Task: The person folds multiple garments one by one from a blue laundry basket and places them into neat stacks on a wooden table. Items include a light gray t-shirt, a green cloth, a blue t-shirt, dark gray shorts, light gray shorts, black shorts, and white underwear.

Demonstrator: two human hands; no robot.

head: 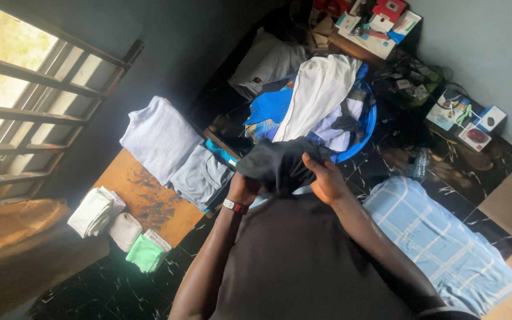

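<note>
Both arms reach forward with bent elbows, and the hands meet at chest height. The left hand (242, 188), with a wristband (234, 206), is closed on the dark garment (280, 163); the right hand (326, 178) also grips it, thumb on top. The garment is black, crumpled and bunched, held just in front of the blue basin (365, 127) full of clothes. Small red, white and blue boxes (380, 21) lie behind it on a shelf.
</note>
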